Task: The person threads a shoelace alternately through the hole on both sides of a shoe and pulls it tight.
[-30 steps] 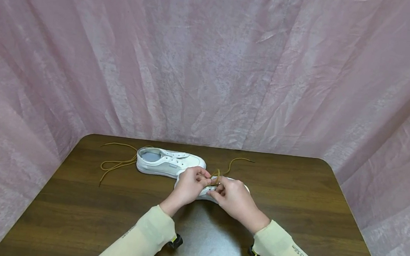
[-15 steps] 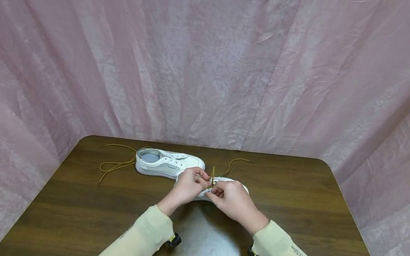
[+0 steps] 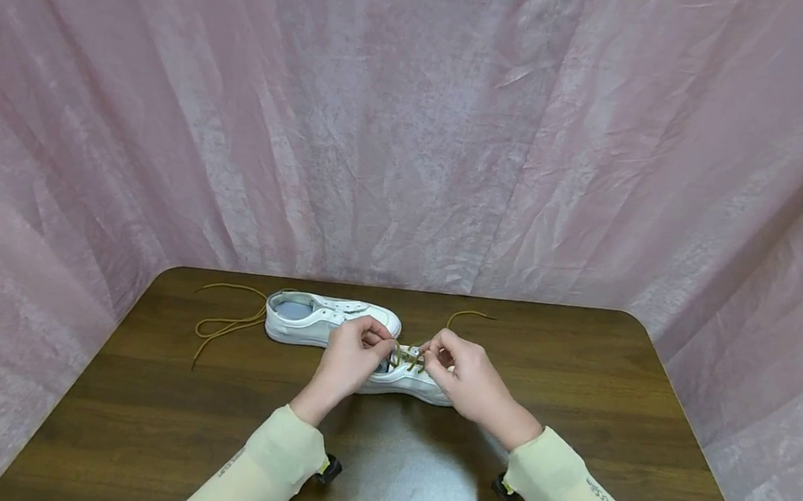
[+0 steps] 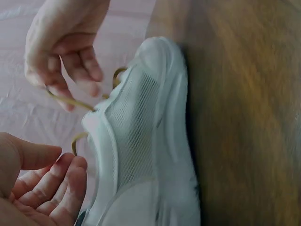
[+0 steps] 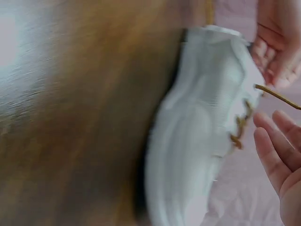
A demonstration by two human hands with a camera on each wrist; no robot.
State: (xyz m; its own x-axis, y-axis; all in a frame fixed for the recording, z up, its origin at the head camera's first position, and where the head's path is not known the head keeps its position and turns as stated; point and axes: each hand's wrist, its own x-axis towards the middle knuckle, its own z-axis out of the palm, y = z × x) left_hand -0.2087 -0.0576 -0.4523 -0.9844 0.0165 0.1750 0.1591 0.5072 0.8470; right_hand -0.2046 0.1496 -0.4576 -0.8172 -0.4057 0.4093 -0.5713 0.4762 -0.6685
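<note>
A white sneaker (image 3: 405, 383) lies on the table before me, toe to the right, with a mustard-yellow shoelace (image 3: 414, 360) threaded through its eyelets. My left hand (image 3: 350, 355) is over the shoe's opening and pinches a strand of the lace near thumb and fingertips. In the left wrist view, that strand rises from the sneaker (image 4: 136, 127) to the left fingers (image 4: 56, 172). My right hand (image 3: 472, 379) is over the toe side. There it holds another strand, drawn taut from an eyelet in the left wrist view. The right thumb is hidden in the right wrist view.
A second white sneaker (image 3: 301, 331) stands behind and left, its eyelets unlaced. A loose yellow lace (image 3: 228, 322) trails left of it on the brown wooden table (image 3: 134, 418). One lace end (image 3: 471, 313) lies behind the near shoe. A pink curtain (image 3: 415, 121) hangs behind.
Both hands were close together over the lacing; now they have moved apart, left hand leftward and right hand slightly rightward. More of the laced sneaker and its crossed lace shows between them.
</note>
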